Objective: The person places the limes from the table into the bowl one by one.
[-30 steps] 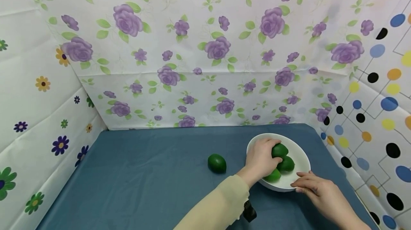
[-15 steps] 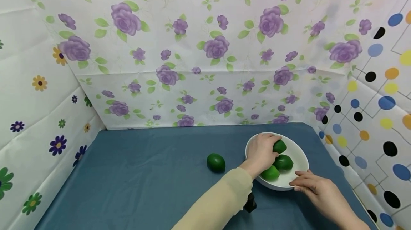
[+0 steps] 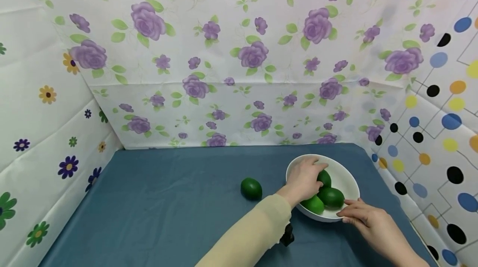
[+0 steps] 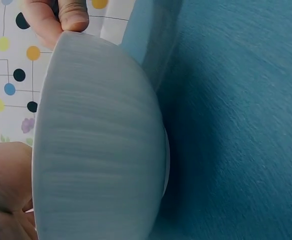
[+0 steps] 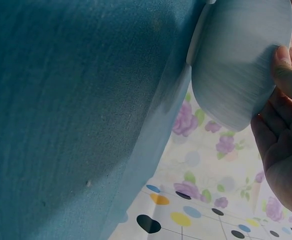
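A white bowl [image 3: 345, 178] stands at the right of the blue cloth. Three green limes show in it: a lighter lime [image 3: 314, 205] at the front, a darker lime [image 3: 331, 197] beside it, and a lime [image 3: 326, 179] behind. My left hand [image 3: 303, 178] reaches into the bowl, thumb and fingers around the rear lime, whose left side is hidden. At the bowl's right front, my right hand [image 3: 373, 221] pinches the rim; the right wrist view shows its thumb [image 5: 284, 70] against the outer wall. Left of the bowl, another lime [image 3: 251, 189] lies on the cloth.
Blue cloth [image 3: 168, 209] covers the table. A purple-flowered sheet [image 3: 224, 59] hangs at the back, a dotted sheet [image 3: 440, 142] at the right and a flowered sheet [image 3: 48, 126] at the left. A black object [image 3: 287, 234] sits under the left wrist.
Inside the bowl, the limes have shifted: the rear one sits lower in view and the darker one further forward. My left fingers moved slightly; my right hand stayed at the rim.
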### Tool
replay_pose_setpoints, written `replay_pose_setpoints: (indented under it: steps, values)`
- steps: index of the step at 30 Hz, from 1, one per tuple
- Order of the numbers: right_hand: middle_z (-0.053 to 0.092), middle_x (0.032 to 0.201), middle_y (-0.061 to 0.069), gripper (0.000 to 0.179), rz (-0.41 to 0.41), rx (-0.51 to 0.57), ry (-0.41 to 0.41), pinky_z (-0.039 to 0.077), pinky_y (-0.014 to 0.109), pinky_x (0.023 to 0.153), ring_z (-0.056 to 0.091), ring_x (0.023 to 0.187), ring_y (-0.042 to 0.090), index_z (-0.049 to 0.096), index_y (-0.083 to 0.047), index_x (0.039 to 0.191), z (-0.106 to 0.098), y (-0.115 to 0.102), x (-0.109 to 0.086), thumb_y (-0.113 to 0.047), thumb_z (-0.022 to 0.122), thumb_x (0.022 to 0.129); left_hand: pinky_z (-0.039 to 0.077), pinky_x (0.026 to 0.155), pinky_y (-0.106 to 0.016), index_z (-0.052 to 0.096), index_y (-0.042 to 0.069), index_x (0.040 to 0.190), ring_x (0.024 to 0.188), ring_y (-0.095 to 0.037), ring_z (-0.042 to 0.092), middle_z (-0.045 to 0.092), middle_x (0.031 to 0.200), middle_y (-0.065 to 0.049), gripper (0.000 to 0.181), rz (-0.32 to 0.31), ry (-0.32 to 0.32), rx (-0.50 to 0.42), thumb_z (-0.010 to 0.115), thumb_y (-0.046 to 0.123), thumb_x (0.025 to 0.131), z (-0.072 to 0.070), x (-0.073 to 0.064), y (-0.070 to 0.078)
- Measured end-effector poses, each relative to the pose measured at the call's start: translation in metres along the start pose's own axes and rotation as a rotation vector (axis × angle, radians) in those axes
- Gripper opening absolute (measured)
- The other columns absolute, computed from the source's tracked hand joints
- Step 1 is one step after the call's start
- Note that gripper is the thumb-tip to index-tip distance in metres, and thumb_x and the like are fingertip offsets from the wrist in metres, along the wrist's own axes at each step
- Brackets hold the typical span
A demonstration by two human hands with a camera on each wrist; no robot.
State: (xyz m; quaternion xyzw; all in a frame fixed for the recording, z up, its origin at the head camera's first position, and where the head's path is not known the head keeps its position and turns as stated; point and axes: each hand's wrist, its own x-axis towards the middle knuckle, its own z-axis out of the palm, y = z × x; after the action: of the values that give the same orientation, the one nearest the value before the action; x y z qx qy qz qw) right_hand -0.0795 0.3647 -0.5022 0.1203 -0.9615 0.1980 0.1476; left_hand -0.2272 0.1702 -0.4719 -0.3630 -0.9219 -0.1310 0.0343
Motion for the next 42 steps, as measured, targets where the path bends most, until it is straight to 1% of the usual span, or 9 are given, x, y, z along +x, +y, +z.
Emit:
replay_pose_setpoints:
  steps: [4, 6, 10, 13, 29, 33, 35, 40, 42]
  values:
    - [0.078, 0.110, -0.012, 0.030, -0.016, 0.015, 0.010, 0.045, 0.024, 0.110, 0.073, 0.118, 0.028, 0.084, -0.035, 0.103, -0.001, 0.001, 0.000, -0.012, 0.090, 0.084, 0.046, 0.113, -0.028, 0.056, 0.037, 0.157, 0.146, -0.011, 0.048, 0.051, 0.160, 0.007, 0.056, 0.005, 0.005, 0.023, 0.074, 0.037, 0.104, 0.000, -0.001, -0.004]
    - [0.078, 0.109, -0.015, 0.030, -0.014, 0.003, 0.015, 0.038, 0.013, 0.111, 0.073, 0.118, 0.027, 0.084, -0.036, 0.102, -0.001, 0.000, 0.001, -0.014, 0.091, 0.084, 0.045, 0.115, -0.028, 0.057, 0.037, 0.156, 0.146, -0.010, 0.049, 0.052, 0.159, 0.007, 0.055, 0.003, 0.010, 0.025, 0.074, 0.038, 0.104, 0.000, -0.002, -0.006]
    - [0.078, 0.110, -0.013, 0.030, -0.009, -0.003, 0.007, 0.050, 0.031, 0.107, 0.073, 0.117, 0.028, 0.084, -0.037, 0.102, 0.000, 0.000, 0.001, -0.014, 0.091, 0.084, 0.043, 0.116, -0.028, 0.059, 0.034, 0.155, 0.143, -0.011, 0.051, 0.055, 0.155, 0.007, 0.052, 0.006, 0.021, -0.006, 0.072, 0.039, 0.105, 0.001, -0.004, -0.010]
    - [0.078, 0.110, -0.012, 0.030, -0.001, -0.006, -0.003, 0.052, 0.049, 0.101, 0.073, 0.117, 0.029, 0.084, -0.036, 0.102, 0.000, -0.001, 0.001, -0.013, 0.091, 0.084, 0.044, 0.115, -0.028, 0.060, 0.032, 0.154, 0.142, -0.011, 0.052, 0.057, 0.154, 0.005, 0.049, 0.003, 0.027, -0.049, 0.070, 0.039, 0.106, 0.002, -0.007, -0.013]
    - [0.079, 0.113, -0.010, 0.030, -0.003, -0.004, -0.001, 0.051, 0.049, 0.102, 0.073, 0.118, 0.031, 0.083, -0.039, 0.101, 0.001, 0.000, 0.000, -0.015, 0.090, 0.085, 0.047, 0.113, -0.031, 0.064, 0.032, 0.151, 0.142, -0.012, 0.053, 0.057, 0.154, 0.005, 0.044, -0.032, 0.039, -0.138, 0.068, 0.039, 0.107, 0.003, -0.011, -0.017]
    - [0.079, 0.112, -0.012, 0.030, -0.001, -0.007, 0.002, 0.049, 0.034, 0.107, 0.073, 0.117, 0.029, 0.083, -0.039, 0.101, 0.001, -0.001, 0.000, -0.014, 0.090, 0.084, 0.051, 0.109, -0.032, 0.065, 0.031, 0.150, 0.141, -0.012, 0.054, 0.057, 0.154, 0.005, 0.043, -0.043, 0.051, -0.194, 0.068, 0.037, 0.108, -0.001, -0.014, -0.018]
    - [0.078, 0.112, -0.013, 0.031, 0.001, -0.015, 0.002, 0.048, 0.033, 0.107, 0.073, 0.117, 0.027, 0.083, -0.038, 0.101, 0.001, -0.001, 0.000, -0.013, 0.090, 0.084, 0.053, 0.107, -0.033, 0.065, 0.032, 0.150, 0.140, -0.012, 0.054, 0.057, 0.155, 0.005, 0.042, -0.052, 0.051, -0.236, 0.067, 0.036, 0.108, -0.004, -0.017, -0.019]
    - [0.079, 0.112, -0.010, 0.030, -0.001, 0.000, -0.007, 0.051, 0.051, 0.101, 0.073, 0.118, 0.031, 0.084, -0.036, 0.101, 0.000, -0.002, 0.000, -0.011, 0.090, 0.084, 0.053, 0.107, -0.034, 0.064, 0.034, 0.150, 0.141, -0.012, 0.055, 0.057, 0.154, 0.008, 0.042, -0.069, 0.065, -0.371, 0.067, 0.036, 0.108, -0.011, -0.025, -0.022]
    - [0.079, 0.113, -0.009, 0.029, 0.003, 0.008, -0.010, 0.052, 0.054, 0.100, 0.073, 0.118, 0.033, 0.084, -0.035, 0.101, 0.000, -0.002, 0.000, -0.011, 0.089, 0.085, 0.051, 0.110, -0.035, 0.064, 0.033, 0.150, 0.142, -0.012, 0.054, 0.058, 0.153, 0.010, 0.042, -0.074, 0.078, -0.433, 0.068, 0.035, 0.108, -0.014, -0.029, -0.024]
